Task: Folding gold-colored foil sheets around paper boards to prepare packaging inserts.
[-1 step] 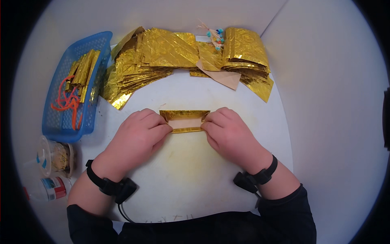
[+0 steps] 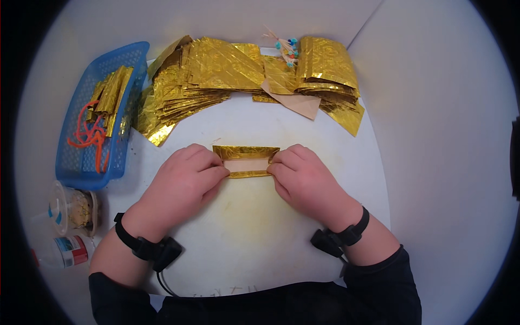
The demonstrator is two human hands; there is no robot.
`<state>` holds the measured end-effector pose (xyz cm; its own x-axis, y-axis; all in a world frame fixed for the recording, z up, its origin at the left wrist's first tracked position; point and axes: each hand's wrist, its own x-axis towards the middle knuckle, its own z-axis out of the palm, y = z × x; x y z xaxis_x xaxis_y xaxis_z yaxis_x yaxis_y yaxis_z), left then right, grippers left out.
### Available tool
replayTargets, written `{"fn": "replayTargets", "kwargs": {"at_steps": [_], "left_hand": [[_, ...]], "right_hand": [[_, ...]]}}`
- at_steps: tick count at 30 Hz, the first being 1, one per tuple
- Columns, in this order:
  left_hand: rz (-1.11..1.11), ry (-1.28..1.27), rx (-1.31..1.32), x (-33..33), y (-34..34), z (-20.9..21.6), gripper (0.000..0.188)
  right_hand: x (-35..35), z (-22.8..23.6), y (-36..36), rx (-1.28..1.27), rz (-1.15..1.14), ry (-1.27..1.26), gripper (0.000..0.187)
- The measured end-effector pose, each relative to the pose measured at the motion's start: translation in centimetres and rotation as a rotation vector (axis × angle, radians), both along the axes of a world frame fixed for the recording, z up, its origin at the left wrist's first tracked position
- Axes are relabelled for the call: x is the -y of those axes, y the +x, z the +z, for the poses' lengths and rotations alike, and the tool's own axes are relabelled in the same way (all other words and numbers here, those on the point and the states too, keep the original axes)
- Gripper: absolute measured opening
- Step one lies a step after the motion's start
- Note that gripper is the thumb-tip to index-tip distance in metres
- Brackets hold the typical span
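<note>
A gold foil paper (image 2: 246,164) lies in front of me with its near and far edges folded up, a plain tan strip showing between them. My left hand (image 2: 192,170) pinches its left end between thumb and fingers. At the right end my right hand (image 2: 303,176) grips it the same way. Fingertips of both hands cover the paper's short ends. Beyond the hands, a fanned stack of gold foil paper (image 2: 225,65) spreads along the back of the white table (image 2: 244,227).
Another gold foil stack (image 2: 327,59) stands at back right, beside a bunch of sticks with coloured beads (image 2: 287,49). To the left are a blue plastic basket (image 2: 67,157) with folded gold pieces (image 2: 114,95) and orange strings (image 2: 89,138), a clear lidded tub (image 2: 70,208) and a plastic bottle (image 2: 65,252).
</note>
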<state>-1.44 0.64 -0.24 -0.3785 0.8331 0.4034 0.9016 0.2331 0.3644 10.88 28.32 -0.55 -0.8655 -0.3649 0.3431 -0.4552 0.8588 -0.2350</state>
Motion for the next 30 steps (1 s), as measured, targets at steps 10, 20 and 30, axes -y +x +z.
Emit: {"fn": "replayTargets", "kwargs": {"at_steps": [10,20,30], "left_hand": [[-0.004,-0.024,0.088,0.1,0.0,-0.1,0.022],[0.153,-0.007,0.282,0.0,0.4,0.1,0.011],[0.175,-0.036,0.279,-0.6,0.5,-0.6,0.010]], "right_hand": [[0.4,-0.1,0.3,0.013,-0.136,-0.093,0.010],[0.5,-0.8,-0.4,0.136,-0.250,-0.309,0.005],[0.6,-0.7,-0.8,0.161,-0.301,-0.309,0.010]]}}
